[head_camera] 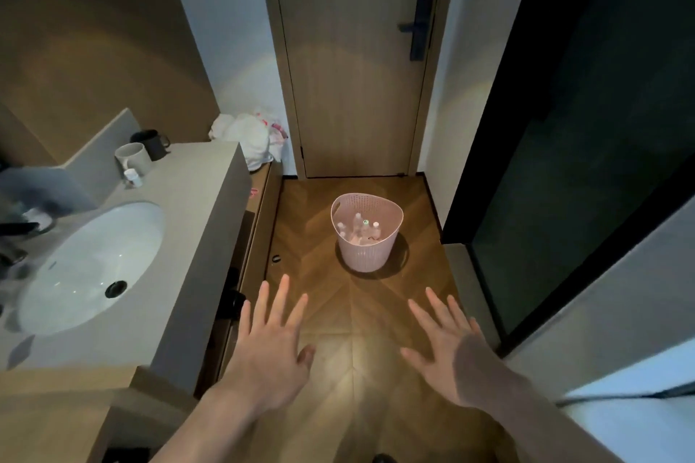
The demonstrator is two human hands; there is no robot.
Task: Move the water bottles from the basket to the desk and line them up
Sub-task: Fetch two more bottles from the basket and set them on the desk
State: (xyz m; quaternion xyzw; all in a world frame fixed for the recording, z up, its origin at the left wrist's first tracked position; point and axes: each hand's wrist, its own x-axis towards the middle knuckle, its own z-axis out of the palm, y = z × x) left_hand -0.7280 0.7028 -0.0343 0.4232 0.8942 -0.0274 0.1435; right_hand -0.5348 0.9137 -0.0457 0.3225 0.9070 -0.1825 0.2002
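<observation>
One wooden door point(353, 60), closed, at the far end, with one dark lever handle point(417, 26) on its right side. One dark glass panel point(586, 116) along the right. One herringbone wood floor point(361, 316) between them.

One grey vanity counter point(195, 207) on the left, carrying one white oval sink point(90, 267) with one dark drain point(115, 289).

One white bundle of plastic bags point(248, 139) beyond the counter's far end, against the wall.

One pink perforated basket point(366, 233), upright on the floor in front of the door, well apart from both hands. Inside it stand the water bottles point(363, 227): at least four pale caps show, the exact count unclear.

Two bare hands, held out low over the floor, palms down: left hand point(272, 346) with fingers straight and spread, holding nothing; right hand point(449, 353) likewise spread flat, holding nothing.

Two mugs at the counter's back edge, touching or nearly so: one black mug point(152, 143) behind, one white mug point(132, 158) in front.

One small white bottle point(133, 177) just before the white mug.

One small dark ring point(276, 259) on the floor, left of the basket.
</observation>
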